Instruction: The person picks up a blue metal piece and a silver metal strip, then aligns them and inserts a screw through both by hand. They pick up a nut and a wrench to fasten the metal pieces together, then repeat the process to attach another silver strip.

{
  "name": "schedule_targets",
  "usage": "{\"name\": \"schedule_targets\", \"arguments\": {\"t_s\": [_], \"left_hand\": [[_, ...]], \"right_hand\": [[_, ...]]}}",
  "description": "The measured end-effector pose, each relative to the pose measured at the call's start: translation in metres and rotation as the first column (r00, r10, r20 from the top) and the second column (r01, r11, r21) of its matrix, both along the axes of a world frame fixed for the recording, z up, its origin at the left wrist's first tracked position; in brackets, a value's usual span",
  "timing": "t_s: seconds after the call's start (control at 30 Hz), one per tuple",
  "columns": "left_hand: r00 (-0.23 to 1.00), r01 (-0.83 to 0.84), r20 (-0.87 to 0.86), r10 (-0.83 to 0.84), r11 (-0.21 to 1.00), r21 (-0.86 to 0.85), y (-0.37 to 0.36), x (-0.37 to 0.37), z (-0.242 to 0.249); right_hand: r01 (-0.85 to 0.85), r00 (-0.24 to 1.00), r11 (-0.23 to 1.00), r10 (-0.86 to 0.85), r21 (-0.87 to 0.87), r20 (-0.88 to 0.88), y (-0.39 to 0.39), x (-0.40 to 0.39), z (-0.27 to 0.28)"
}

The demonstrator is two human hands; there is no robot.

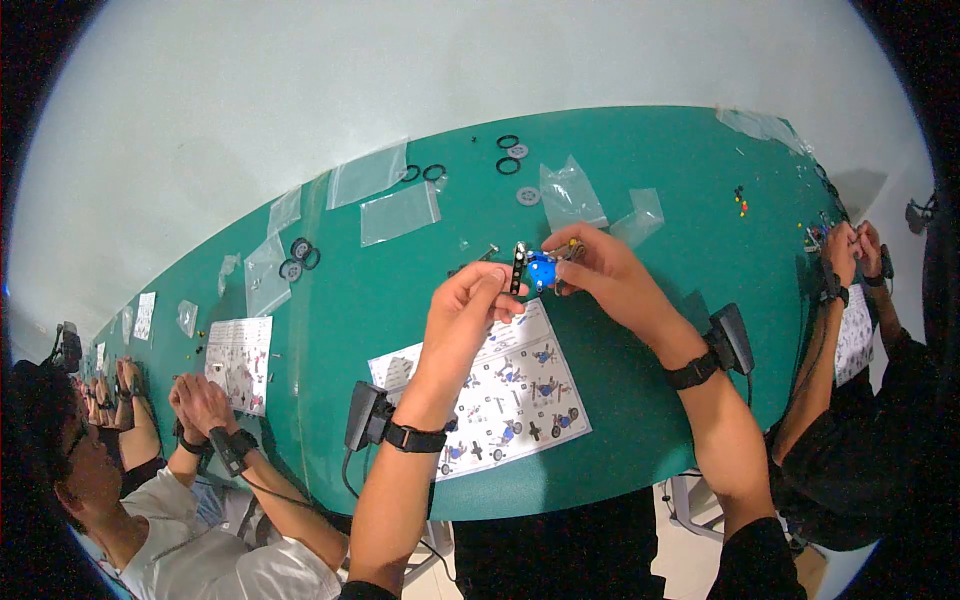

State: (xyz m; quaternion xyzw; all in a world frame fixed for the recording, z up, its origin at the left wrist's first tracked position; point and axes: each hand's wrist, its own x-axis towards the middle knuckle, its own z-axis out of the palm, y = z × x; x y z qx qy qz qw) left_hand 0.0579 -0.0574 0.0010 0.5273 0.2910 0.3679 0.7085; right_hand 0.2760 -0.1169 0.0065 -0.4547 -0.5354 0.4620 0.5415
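Observation:
Near the middle of the view, my left hand (470, 300) pinches a black beam with holes (518, 268), held upright. To its right, my right hand (600, 268) grips a small blue assembly (541, 271) with dark and grey parts around it. The beam and the blue assembly are side by side; whether they are joined cannot be made out. Below both hands a printed instruction sheet (525, 400) with pictures of small vehicles lies on the green table (620, 370). A small grey part (490, 252) lies just beyond my left hand.
Clear plastic bags (400, 213), black rings (508, 166) and grey wheel discs (528, 196) lie farther back. Small yellow and red pieces (742, 206) are at the right. Other people's hands (203, 402) work at the left, and a co-worker's hands (845, 248) at the right.

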Motion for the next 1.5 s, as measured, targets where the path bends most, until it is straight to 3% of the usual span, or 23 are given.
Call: {"name": "schedule_targets", "arguments": {"t_s": [0.83,1.07,1.23,1.37,1.5], "left_hand": [[0.996,-0.009,-0.086,0.006,1.000,-0.027,-0.005,0.000,0.007],[0.990,-0.038,-0.135,0.038,0.999,0.003,-0.004,-0.003,0.008],[0.979,-0.093,-0.175,0.106,0.992,0.082,-0.005,0.000,0.010],[0.989,-0.093,-0.114,0.098,0.995,0.046,0.005,-0.007,-0.001],[0.993,-0.114,-0.050,0.111,0.992,-0.052,0.001,-0.002,0.009]], "right_hand": [[0.030,1.000,0.996,-0.030,-0.080,-0.006,-0.001,-0.004,0.002],[0.076,0.971,0.997,-0.070,-0.017,0.229,-0.004,-0.006,0.004],[0.221,0.783,0.965,-0.260,0.139,0.566,-0.017,0.003,0.039],[0.066,0.983,0.950,-0.115,0.306,0.143,-0.021,0.002,0.092],[-0.271,0.955,0.849,0.296,0.454,0.017,-0.044,0.000,0.162]]}}
